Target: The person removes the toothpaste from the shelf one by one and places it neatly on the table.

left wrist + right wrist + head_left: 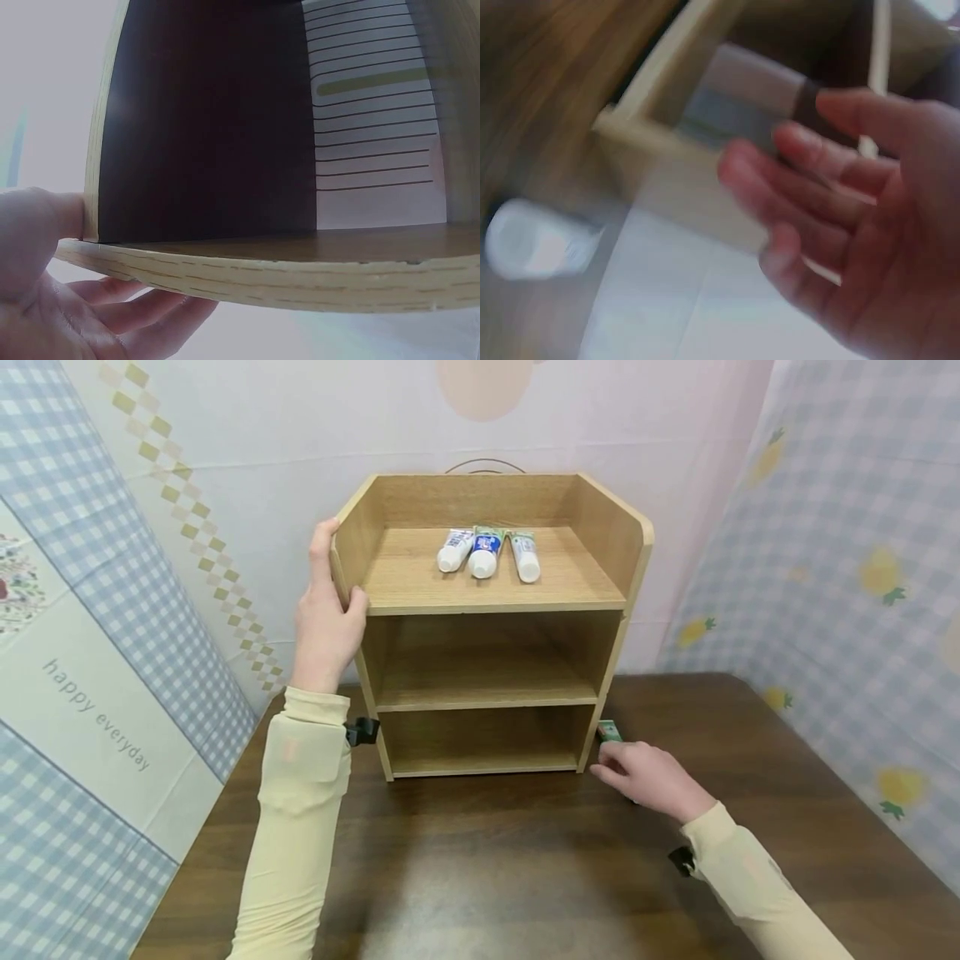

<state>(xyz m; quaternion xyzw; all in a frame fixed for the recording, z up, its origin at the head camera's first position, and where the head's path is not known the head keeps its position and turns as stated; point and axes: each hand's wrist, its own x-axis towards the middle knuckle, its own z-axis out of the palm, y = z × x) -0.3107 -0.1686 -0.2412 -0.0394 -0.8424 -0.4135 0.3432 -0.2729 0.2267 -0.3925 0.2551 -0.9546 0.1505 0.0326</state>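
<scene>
A small wooden shelf (495, 608) with three levels stands on the table. My left hand (327, 618) grips the front edge of its left side panel, thumb in front and fingers round the outer side. Three toothpaste tubes with white caps lie on the top level: a left tube (454, 551), a blue-and-white middle tube (486, 551) and a right tube (526, 557). By the shelf's lower right corner, my right hand (651, 774) is over a green tube (609, 730), partly covering it. Nothing is held in its loosely bent fingers; the right wrist view is blurred.
The brown wooden table (472, 860) extends in front of the shelf and to its right. A pale cloth (300, 435) hangs behind, with checked cloths on both sides. Black wrist straps are on both sleeves.
</scene>
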